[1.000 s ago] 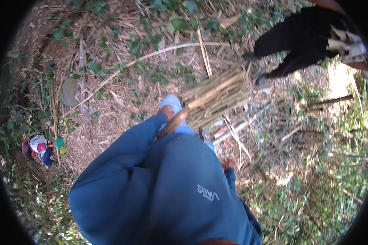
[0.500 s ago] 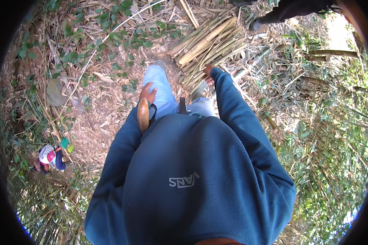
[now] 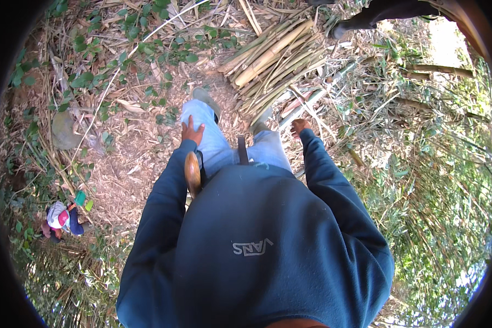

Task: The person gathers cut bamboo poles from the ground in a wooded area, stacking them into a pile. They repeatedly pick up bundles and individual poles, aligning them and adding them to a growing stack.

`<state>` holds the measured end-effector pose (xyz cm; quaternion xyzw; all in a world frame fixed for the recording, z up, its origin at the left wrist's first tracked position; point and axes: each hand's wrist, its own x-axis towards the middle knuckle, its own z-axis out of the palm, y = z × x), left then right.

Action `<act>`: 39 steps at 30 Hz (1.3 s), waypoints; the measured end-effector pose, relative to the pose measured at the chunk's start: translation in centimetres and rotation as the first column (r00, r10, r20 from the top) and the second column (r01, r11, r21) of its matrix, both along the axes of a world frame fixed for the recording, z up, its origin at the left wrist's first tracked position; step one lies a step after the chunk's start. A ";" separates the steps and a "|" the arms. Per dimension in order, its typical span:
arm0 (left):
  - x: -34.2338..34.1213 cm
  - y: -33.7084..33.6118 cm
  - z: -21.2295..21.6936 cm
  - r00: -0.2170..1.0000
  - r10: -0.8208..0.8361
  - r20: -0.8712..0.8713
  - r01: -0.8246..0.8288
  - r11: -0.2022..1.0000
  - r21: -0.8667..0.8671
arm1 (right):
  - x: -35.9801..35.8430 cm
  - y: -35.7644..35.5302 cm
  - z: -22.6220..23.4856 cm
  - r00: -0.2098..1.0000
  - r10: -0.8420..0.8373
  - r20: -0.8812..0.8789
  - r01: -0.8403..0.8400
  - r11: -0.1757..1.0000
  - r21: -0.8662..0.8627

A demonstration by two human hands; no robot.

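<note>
My left hand rests on the left leg of my light blue jeans, its fingers spread and holding nothing. Out to the right, my right hand hangs with fingers loosely bent, and I see nothing in it. Just ahead of that hand lie pale split strips on the ground. A pile of cut bamboo poles lies in front of my feet, apart from both hands. At my left hip a curved brown wooden handle sticks up; what it belongs to is hidden.
Dry leaves and stalks cover the ground, with green creepers at the left. A rounded stone lies there too. Another person's dark-trousered leg stands beyond the pile. Farther left, a person is beside a green object.
My right hand has come away from the bamboo pile, back and to the right. My left hand has shifted slightly on my leg, its fingers spread wider.
</note>
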<state>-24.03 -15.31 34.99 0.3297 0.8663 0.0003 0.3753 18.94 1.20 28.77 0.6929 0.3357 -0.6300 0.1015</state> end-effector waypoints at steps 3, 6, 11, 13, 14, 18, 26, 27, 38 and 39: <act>1.0 1.6 0.7 0.999 0.030 0.016 -0.028 0.989 -0.146 | -1.9 0.9 0.2 0.994 0.104 -0.031 -0.097 0.978 0.187; 2.5 3.8 1.2 0.999 0.046 -0.010 -0.047 0.967 -0.250 | -3.8 2.5 -2.2 0.992 0.093 -0.086 -0.066 0.956 0.285; 1.8 2.8 0.4 0.984 0.008 -0.179 -0.058 0.959 -0.278 | -10.4 5.7 -4.7 0.988 -0.051 -0.144 0.069 0.990 0.126; 0.9 1.4 -1.1 0.981 0.024 -0.191 -0.061 0.980 -0.191 | -11.9 6.7 -10.5 0.992 -0.060 -0.107 0.068 0.995 0.073; 0.9 0.4 -1.9 0.980 -0.003 -0.199 -0.033 0.984 -0.174 | -11.6 6.6 -14.4 0.995 -0.058 -0.083 0.061 0.997 0.038; 1.4 -1.3 -4.1 0.987 -0.026 -0.156 0.024 1.000 -0.012 | -8.9 10.2 -29.0 0.512 0.757 0.406 -0.859 0.452 0.241; 0.4 -1.6 -4.4 0.994 0.111 0.022 -0.112 0.994 0.008 | -14.5 10.9 -34.2 0.824 0.268 0.499 -0.388 0.909 0.152; 0.4 -0.8 -4.8 0.995 0.090 0.050 -0.091 0.996 0.019 | -12.9 11.3 -33.8 0.773 0.256 0.581 -0.446 0.870 0.211; -1.7 0.7 -3.7 0.994 0.102 0.024 -0.103 0.994 0.025 | -17.4 4.1 -30.5 0.838 0.430 0.336 -0.501 0.851 0.160; -1.8 0.7 -3.5 0.994 0.110 0.018 -0.110 0.994 0.011 | -17.6 3.3 -31.0 0.839 0.396 0.372 -0.486 0.854 0.188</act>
